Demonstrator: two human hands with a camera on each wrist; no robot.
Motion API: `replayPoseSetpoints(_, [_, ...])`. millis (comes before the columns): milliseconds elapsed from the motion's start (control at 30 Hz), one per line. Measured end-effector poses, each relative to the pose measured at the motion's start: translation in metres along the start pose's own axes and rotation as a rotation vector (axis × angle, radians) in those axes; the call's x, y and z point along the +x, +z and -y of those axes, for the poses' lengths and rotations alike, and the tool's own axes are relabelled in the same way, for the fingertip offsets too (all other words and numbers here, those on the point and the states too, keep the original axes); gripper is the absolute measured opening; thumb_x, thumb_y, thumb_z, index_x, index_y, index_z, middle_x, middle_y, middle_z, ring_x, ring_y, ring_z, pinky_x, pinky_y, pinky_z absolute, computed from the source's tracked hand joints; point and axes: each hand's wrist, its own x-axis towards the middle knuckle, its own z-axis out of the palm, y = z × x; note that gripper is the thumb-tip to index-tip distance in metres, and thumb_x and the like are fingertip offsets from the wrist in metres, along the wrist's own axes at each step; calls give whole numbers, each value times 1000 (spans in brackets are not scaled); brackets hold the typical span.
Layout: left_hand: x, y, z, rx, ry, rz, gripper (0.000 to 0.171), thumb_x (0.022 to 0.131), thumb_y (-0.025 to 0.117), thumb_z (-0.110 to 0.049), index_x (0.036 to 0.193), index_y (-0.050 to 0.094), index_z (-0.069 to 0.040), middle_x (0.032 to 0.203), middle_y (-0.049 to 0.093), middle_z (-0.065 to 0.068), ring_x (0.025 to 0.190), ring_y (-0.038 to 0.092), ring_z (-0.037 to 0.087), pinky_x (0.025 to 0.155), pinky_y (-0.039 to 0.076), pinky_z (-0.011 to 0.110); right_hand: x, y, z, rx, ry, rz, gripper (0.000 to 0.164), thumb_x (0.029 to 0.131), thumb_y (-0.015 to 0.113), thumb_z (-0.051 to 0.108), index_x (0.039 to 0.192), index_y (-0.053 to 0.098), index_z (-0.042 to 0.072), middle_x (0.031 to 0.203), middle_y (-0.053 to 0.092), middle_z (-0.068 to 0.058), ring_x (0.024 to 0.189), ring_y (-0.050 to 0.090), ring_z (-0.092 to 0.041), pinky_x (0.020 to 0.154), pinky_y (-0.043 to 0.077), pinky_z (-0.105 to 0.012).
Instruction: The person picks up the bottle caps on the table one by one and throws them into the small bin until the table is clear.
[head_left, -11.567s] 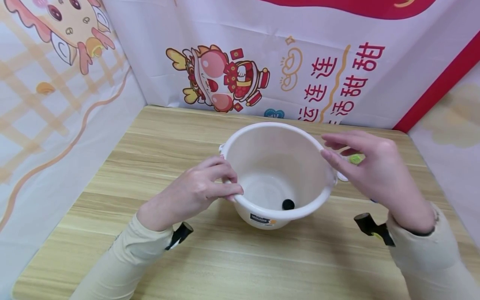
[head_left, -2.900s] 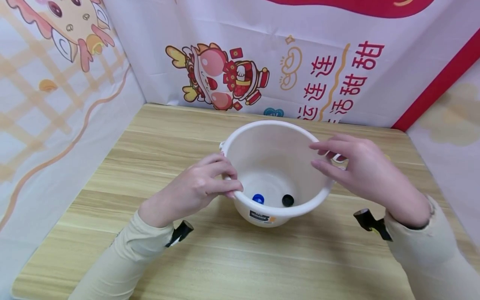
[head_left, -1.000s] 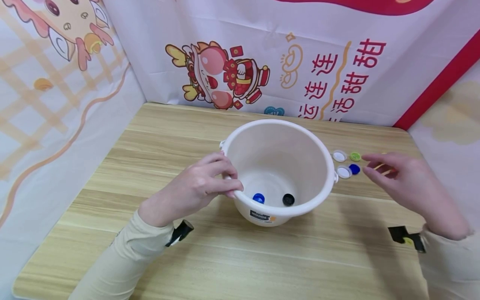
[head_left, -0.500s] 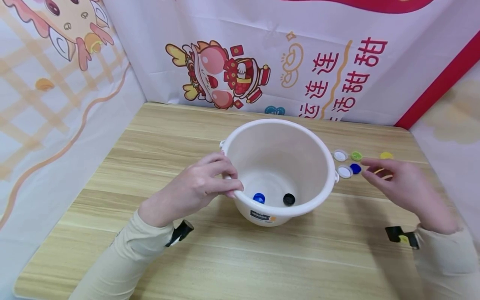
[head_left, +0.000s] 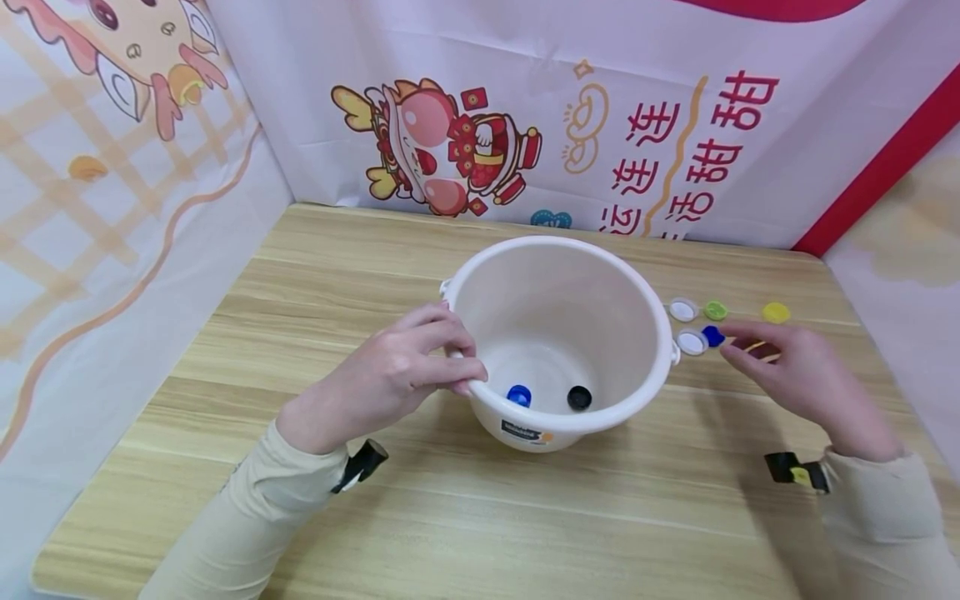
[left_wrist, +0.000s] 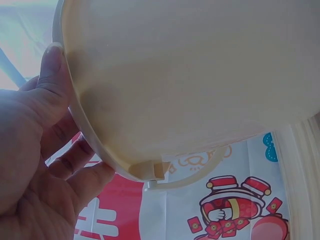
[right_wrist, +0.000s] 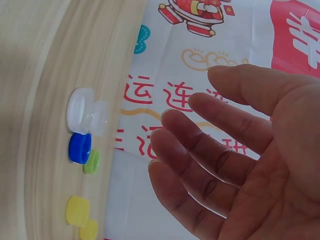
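Observation:
My left hand [head_left: 382, 375] grips the near-left rim of a white plastic bucket [head_left: 570, 308], and in the left wrist view its thumb lies over the edge with the fingers outside. A blue bottle cap [head_left: 519, 396] and a black bottle cap [head_left: 580, 398] lie on the bucket's floor. To the right, my right hand [head_left: 810, 375] hovers with loosely bent fingers and holds nothing. Its fingertips are close to another blue cap [head_left: 712, 336] on the table. Beside that lie two clear-white caps [head_left: 683, 310], a green cap [head_left: 716, 310] and a yellow cap [head_left: 776, 312].
The right wrist view shows a second yellow cap [right_wrist: 89, 230] beside the first. A wire-style side handle lug [head_left: 675, 354] sticks out from the bucket's right. Printed cloth [head_left: 300, 108] walls in the wooden table [head_left: 337, 517] at the back and sides.
A blue cap has joined the black one in the bucket since the oldest frame. My right hand has moved from over the rim to the caps at right. The left hand has stayed put.

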Motion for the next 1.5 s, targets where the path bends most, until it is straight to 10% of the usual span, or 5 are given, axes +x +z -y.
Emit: replayPoseSetpoints(1500, [0,0,1,5,27,-10,30,73,86,-11,102,79,-14,100,67,5,104,59,24,107,44,45,16,16,-38,38,197,236,54,97,62,42,134,59,3,115,64,-20,99,62,-35,75,58,-46])
